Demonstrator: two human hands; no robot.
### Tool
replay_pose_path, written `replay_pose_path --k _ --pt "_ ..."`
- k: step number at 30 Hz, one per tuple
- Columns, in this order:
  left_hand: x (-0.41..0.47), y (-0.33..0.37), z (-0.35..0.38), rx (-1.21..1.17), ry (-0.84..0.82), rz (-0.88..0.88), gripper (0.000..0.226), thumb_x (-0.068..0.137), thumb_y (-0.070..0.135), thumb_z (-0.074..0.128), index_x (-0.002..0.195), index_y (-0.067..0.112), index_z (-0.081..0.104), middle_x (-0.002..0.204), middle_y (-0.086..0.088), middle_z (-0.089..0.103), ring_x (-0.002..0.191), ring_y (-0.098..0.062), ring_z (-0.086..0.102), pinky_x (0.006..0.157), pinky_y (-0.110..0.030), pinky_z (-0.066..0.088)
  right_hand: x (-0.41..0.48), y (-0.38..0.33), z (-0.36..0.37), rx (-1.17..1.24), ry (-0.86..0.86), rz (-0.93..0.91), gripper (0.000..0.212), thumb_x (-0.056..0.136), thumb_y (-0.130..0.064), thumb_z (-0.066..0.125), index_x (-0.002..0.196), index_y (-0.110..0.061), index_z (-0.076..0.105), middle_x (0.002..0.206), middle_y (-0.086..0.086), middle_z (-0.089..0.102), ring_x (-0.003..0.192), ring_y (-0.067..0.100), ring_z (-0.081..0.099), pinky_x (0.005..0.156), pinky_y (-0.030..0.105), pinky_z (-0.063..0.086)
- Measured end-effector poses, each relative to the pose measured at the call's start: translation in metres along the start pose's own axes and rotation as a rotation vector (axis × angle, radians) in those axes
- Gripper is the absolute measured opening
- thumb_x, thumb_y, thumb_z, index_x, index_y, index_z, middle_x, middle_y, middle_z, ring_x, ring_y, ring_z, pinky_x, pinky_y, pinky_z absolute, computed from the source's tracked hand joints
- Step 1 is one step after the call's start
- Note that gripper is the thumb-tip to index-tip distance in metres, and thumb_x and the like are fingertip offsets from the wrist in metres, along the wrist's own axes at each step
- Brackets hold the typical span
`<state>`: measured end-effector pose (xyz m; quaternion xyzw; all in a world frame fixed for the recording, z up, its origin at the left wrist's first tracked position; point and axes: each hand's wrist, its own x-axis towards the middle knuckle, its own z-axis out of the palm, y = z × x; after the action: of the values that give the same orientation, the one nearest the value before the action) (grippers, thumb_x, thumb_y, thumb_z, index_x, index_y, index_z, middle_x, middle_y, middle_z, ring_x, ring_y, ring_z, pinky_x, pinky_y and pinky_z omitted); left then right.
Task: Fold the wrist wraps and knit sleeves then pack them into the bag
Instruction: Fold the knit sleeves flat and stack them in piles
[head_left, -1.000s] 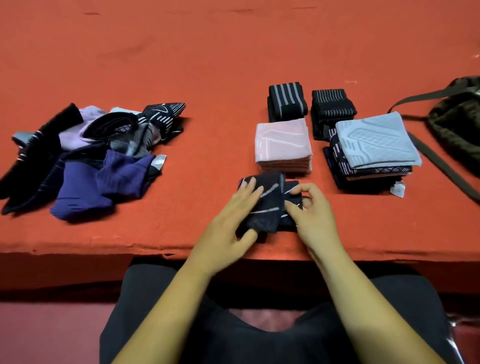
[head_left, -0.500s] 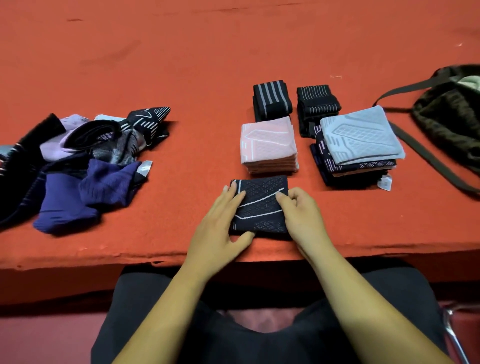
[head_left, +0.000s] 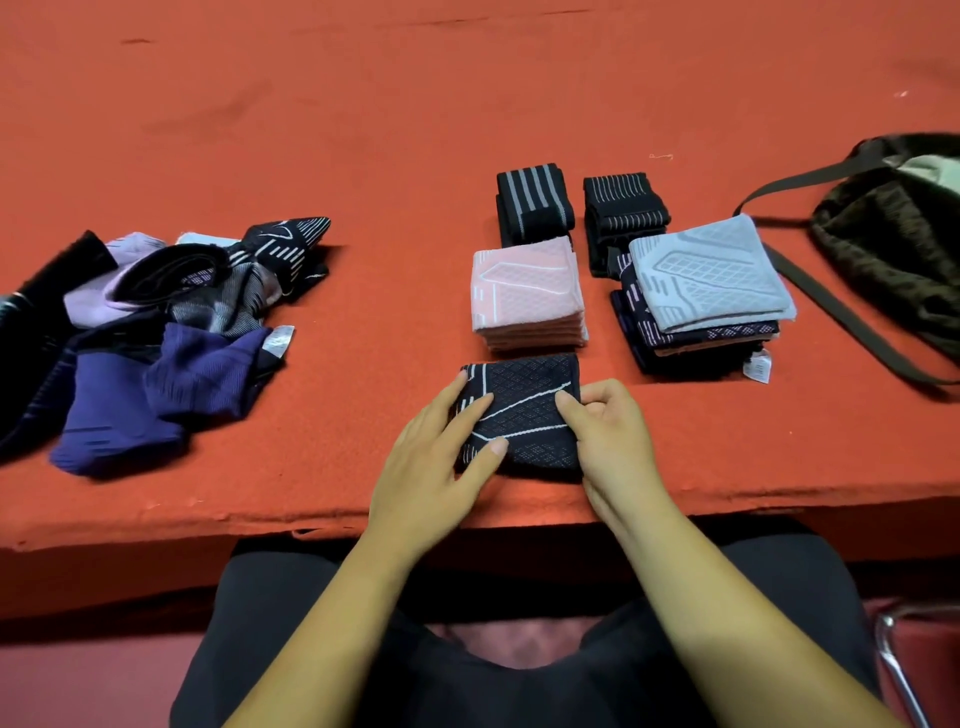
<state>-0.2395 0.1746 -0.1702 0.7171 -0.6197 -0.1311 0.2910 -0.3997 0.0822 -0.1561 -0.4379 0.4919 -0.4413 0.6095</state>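
A folded black knit sleeve (head_left: 524, 400) with white lines lies flat near the table's front edge. My left hand (head_left: 441, 462) presses its left side with straight fingers. My right hand (head_left: 608, 436) holds its right edge, fingers curled round it. Behind it sits a pink folded stack (head_left: 527, 291). To the right is a stack topped by a light blue sleeve (head_left: 711, 275). Two rolled black striped wrist wraps (head_left: 535, 205) (head_left: 623, 213) stand further back. A dark furry bag (head_left: 893, 239) with a strap lies at the far right.
A loose pile of unfolded sleeves (head_left: 156, 332) in purple, lilac, black and grey lies at the left. The red table cover (head_left: 363, 130) stretches back. The table's front edge runs just below my hands. A chair's metal frame (head_left: 893, 660) shows at bottom right.
The black sleeve went from half folded and bunched to a flat square on the table. Both hands now rest on its sides, smoothing it.
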Motion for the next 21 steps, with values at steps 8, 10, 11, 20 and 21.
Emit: replay_pose_path --k 8,10,11,20,21 --pt "0.003 0.022 0.012 -0.464 0.24 -0.204 0.068 0.087 0.041 0.059 0.149 0.03 0.031 0.126 0.01 0.064 0.112 -0.006 0.061 0.1 -0.033 0.047 -0.009 -0.018 -0.013 0.374 -0.212 0.072 0.015 0.093 -0.001 0.056 0.104 -0.01 0.051 0.089 0.016 0.071 0.076 0.023 0.068 0.075 0.038 0.058" --pt "0.005 0.033 0.014 -0.821 0.3 -0.277 0.067 0.088 0.024 0.065 0.146 0.026 0.033 0.114 0.002 0.064 0.091 -0.005 0.064 0.086 -0.026 0.052 -0.01 -0.023 -0.013 0.345 -0.22 0.048 0.017 0.094 -0.004 0.057 0.11 -0.007 0.052 0.091 0.014 0.072 0.078 0.021 0.069 0.076 0.036 0.058" --pt "0.006 0.037 0.012 -0.983 0.328 -0.299 0.061 0.091 0.014 0.066 0.143 0.024 0.036 0.11 -0.002 0.062 0.086 -0.006 0.064 0.08 -0.024 0.053 -0.012 -0.026 -0.013 0.302 -0.227 0.027 0.016 0.095 -0.005 0.057 0.11 -0.006 0.053 0.091 0.013 0.073 0.078 0.02 0.069 0.075 0.033 0.058" --pt "0.039 0.043 -0.023 -1.029 0.364 -0.188 0.031 0.087 0.01 0.065 0.101 0.037 0.059 0.092 -0.012 0.062 0.08 -0.022 0.058 0.074 -0.041 0.047 -0.005 -0.049 0.002 -0.235 -0.012 -0.352 0.008 0.096 -0.012 0.058 0.101 -0.015 0.053 0.062 0.02 0.059 0.052 0.017 0.05 0.051 0.028 0.038" --pt "0.048 0.041 -0.028 -0.978 0.36 -0.19 0.025 0.085 0.013 0.066 0.092 0.036 0.06 0.09 -0.009 0.062 0.08 -0.02 0.055 0.075 -0.04 0.045 -0.001 -0.057 0.006 -0.274 -0.002 -0.401 0.006 0.096 -0.011 0.058 0.098 -0.014 0.054 0.061 0.023 0.055 0.051 0.018 0.046 0.05 0.029 0.035"
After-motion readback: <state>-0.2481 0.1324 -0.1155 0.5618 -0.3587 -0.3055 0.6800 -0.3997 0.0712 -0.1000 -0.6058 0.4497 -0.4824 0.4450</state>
